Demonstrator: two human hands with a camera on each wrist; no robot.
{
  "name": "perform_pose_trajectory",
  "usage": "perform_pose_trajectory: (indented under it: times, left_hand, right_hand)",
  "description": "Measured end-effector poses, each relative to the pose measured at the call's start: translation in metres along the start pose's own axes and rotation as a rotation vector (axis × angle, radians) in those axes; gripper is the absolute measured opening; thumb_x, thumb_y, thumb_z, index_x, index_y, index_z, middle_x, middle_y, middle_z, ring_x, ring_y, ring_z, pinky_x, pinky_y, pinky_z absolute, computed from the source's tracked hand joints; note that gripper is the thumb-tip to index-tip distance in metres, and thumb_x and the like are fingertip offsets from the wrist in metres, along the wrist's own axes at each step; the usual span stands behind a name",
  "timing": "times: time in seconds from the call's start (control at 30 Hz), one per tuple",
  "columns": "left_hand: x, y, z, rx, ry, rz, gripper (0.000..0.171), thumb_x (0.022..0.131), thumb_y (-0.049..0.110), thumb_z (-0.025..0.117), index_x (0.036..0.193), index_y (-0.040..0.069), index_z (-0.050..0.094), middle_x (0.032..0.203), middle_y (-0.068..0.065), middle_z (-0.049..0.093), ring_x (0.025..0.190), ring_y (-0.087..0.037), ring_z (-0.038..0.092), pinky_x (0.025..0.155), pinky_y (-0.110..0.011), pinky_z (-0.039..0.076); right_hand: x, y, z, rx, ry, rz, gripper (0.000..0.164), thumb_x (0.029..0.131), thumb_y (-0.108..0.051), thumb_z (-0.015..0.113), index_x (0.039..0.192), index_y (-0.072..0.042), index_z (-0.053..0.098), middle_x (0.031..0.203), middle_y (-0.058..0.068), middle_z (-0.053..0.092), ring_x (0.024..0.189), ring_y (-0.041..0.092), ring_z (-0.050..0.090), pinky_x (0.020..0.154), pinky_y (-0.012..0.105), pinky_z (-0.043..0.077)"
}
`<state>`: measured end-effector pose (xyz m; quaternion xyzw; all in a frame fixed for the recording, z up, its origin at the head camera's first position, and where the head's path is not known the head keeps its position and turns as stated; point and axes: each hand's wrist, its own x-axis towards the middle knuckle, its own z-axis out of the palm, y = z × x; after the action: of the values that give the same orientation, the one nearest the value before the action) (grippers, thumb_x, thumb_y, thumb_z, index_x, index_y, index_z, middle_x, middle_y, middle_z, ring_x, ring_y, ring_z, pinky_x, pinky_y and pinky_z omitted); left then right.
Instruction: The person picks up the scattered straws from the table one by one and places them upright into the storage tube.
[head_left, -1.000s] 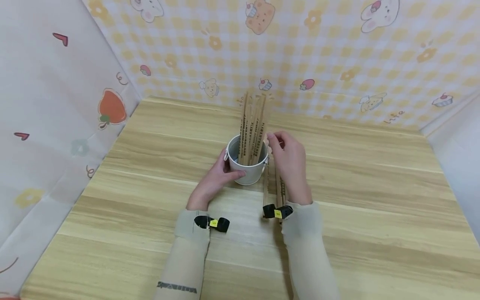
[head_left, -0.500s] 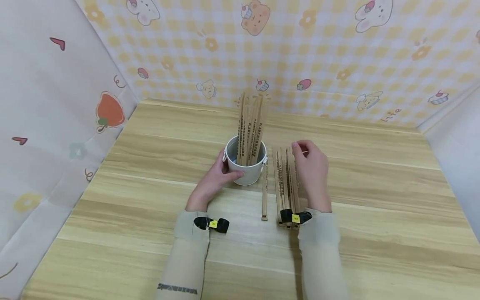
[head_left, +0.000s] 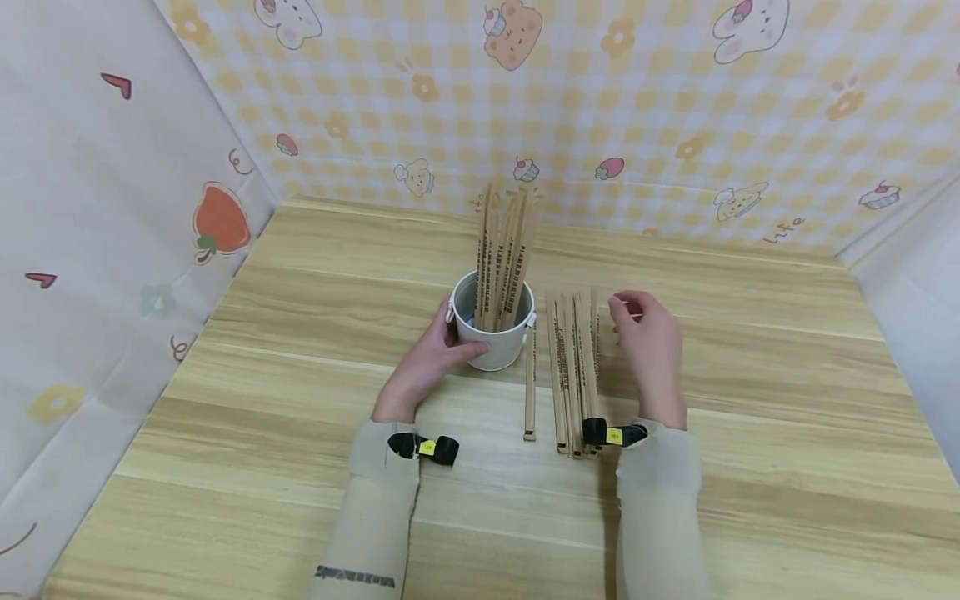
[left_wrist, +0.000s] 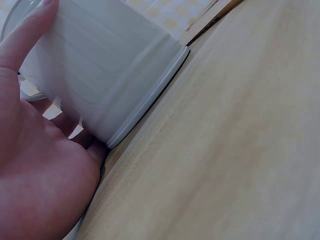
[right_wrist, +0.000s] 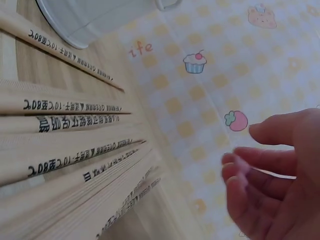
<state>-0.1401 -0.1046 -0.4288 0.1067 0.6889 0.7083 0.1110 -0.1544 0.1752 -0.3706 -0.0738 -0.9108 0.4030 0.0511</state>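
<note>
A small white metal bucket (head_left: 501,353) stands upright on the table, several paper-wrapped straws (head_left: 501,267) leaning inside it. My left hand (head_left: 422,365) grips its left side, thumb across the front; in the left wrist view the fingers reach behind the bucket wall (left_wrist: 100,70). To the right of the bucket lie several more wrapped straws (head_left: 574,375), side by side, with one separate straw (head_left: 530,392) closer to the bucket. Just right of that group hovers my right hand (head_left: 651,354). The right wrist view shows its fingers (right_wrist: 265,162) loosely bent, nothing between them and the thumb.
The wood-patterned table (head_left: 787,400) extends on both sides. Behind it hangs a yellow checked cloth (head_left: 570,100) with cartoon prints, and a white printed cloth (head_left: 112,250) borders the left edge.
From beside the bucket's right rim, my right hand has moved right, past the straws on the table, which it had partly covered. The left hand keeps its hold on the bucket.
</note>
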Motion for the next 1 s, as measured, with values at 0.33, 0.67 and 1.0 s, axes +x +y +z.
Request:
perform_pose_trajectory:
  times: [0.33,0.67,1.0]
  left_hand:
    - [-0.007,0.021,0.005,-0.037,-0.018,-0.011,0.086,0.076,0.009,0.069,0.142,0.026,0.016,0.144,0.000,0.022,0.131,-0.014,0.020,0.107,-0.033,0.017]
    - [-0.007,0.023,0.005,-0.030,-0.021,-0.012,0.087,0.076,0.009,0.069,0.142,0.026,0.015,0.144,0.000,0.022,0.130,-0.015,0.021,0.106,-0.033,0.018]
    - [-0.007,0.023,0.005,-0.020,-0.015,-0.017,0.087,0.075,0.012,0.070,0.142,0.026,0.015,0.144,0.000,0.022,0.130,-0.015,0.022,0.106,-0.033,0.018]
  right_hand:
    - [0.003,0.014,0.008,-0.133,-0.261,0.040,0.053,0.087,-0.032,0.052,0.129,-0.003,0.041,0.107,0.013,0.056,0.089,0.027,0.054,0.075,0.040,0.044]
    - [0.003,0.016,0.022,-0.192,-0.271,0.066,0.055,0.085,-0.027,0.056,0.129,0.002,0.039,0.101,0.013,0.056,0.088,0.027,0.053,0.077,0.041,0.044]
    - [0.000,0.017,0.025,-0.214,-0.258,0.079,0.032,0.086,-0.027,0.055,0.102,0.000,0.059,0.094,0.014,0.060,0.078,0.025,0.054,0.064,0.034,0.045]
